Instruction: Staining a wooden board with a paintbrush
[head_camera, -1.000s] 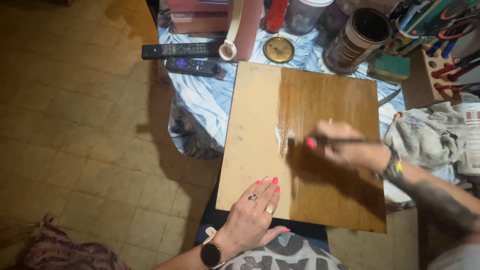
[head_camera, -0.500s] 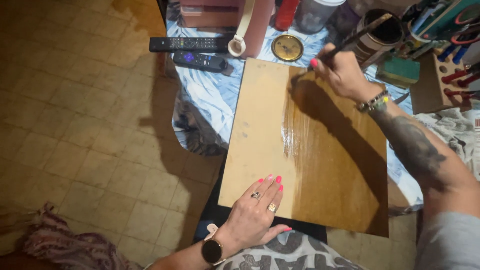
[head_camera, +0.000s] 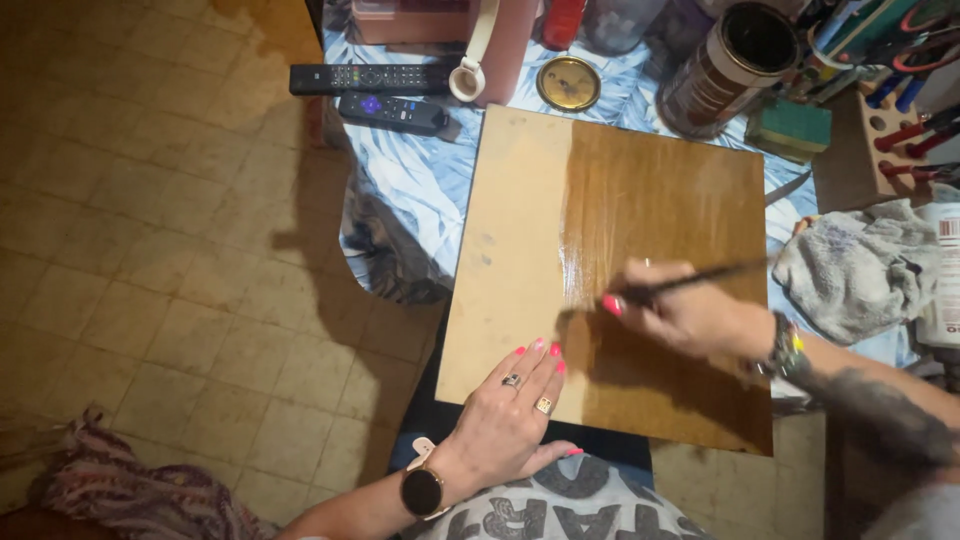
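Wooden board (head_camera: 600, 270) fills the centre of the frame, darker right part glossy wet. Your left hand (head_camera: 515, 405) lies flat, fingers spread, on its lower edge to steady it; your right hand (head_camera: 690, 315) pinches a thin brush (head_camera: 700, 280) at the boundary.

One wooden board (head_camera: 650, 250), two remote controls (head_camera: 370, 78), one brush (head_camera: 700, 278), one open can (head_camera: 725, 65), one rag (head_camera: 860, 270), two hands (head_camera: 510, 420)

I see a table (head_camera: 400, 215) w/ a blue-white leaf-print cloth. Directly on it: wooden board (head_camera: 610, 270), part stained dark, part bare; two black remotes (head_camera: 385, 95) side by side; round brass lid (head_camera: 568, 84); open tin can (head_camera: 725, 65); green sponge (head_camera: 790, 128); grey rag (head_camera: 860, 270) at right.
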